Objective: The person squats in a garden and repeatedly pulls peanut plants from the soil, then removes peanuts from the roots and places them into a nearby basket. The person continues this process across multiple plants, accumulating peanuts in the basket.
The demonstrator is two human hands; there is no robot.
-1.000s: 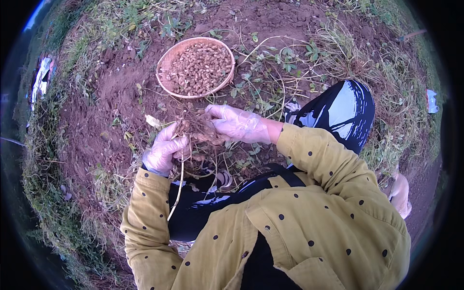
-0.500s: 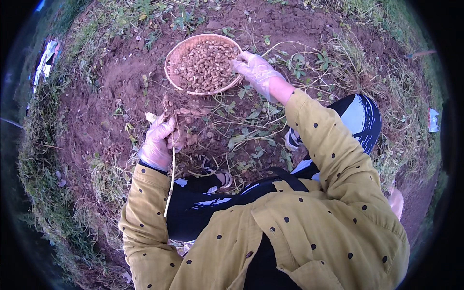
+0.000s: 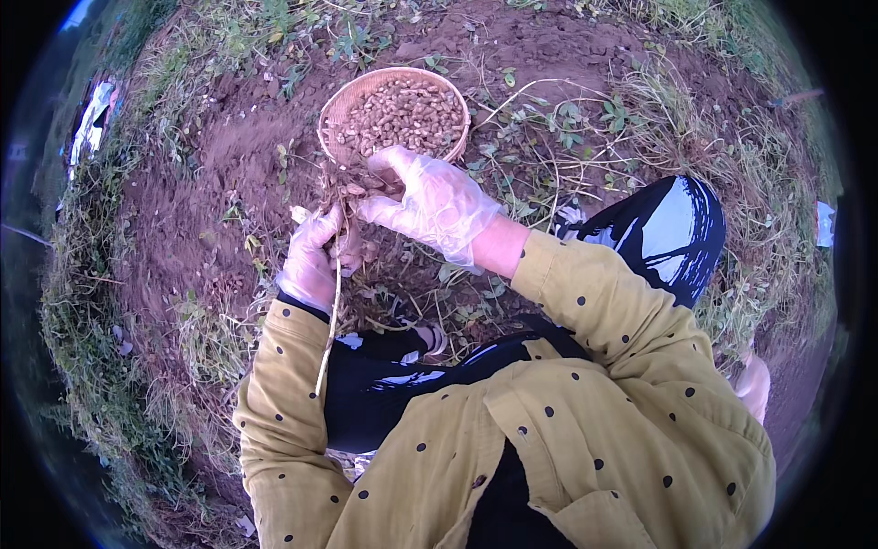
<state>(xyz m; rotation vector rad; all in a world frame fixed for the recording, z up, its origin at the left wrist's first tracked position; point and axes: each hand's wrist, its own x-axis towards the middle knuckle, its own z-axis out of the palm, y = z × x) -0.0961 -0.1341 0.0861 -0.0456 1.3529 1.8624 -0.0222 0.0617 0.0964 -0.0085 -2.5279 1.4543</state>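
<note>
My left hand [image 3: 313, 252], in a thin clear glove, is closed around a peanut plant [image 3: 333, 320]. Its long pale stem hangs toward my sleeve, and its soil-covered roots and pods rise above my fingers. My right hand [image 3: 434, 203], gloved the same way, reaches across to those roots. Its thumb and forefinger are spread on the right side of the pods, with a gap between them; the other fingertips are hidden. Just beyond both hands sits a round woven basket [image 3: 326, 117] holding many brown peanuts [image 3: 402, 114].
Pulled vines [image 3: 677, 114] and leaves lie over the brown soil [image 3: 229, 151] on the right. Weeds [image 3: 101, 366] grow along the left side. My bent knee [image 3: 677, 238] is to the right, and a shoe [image 3: 430, 339] shows below the hands. A pale wrapper [image 3: 825, 224] lies far right.
My right hand has moved from the basket's right rim back left to the plant's roots. The left hand still holds the plant, shifted slightly.
</note>
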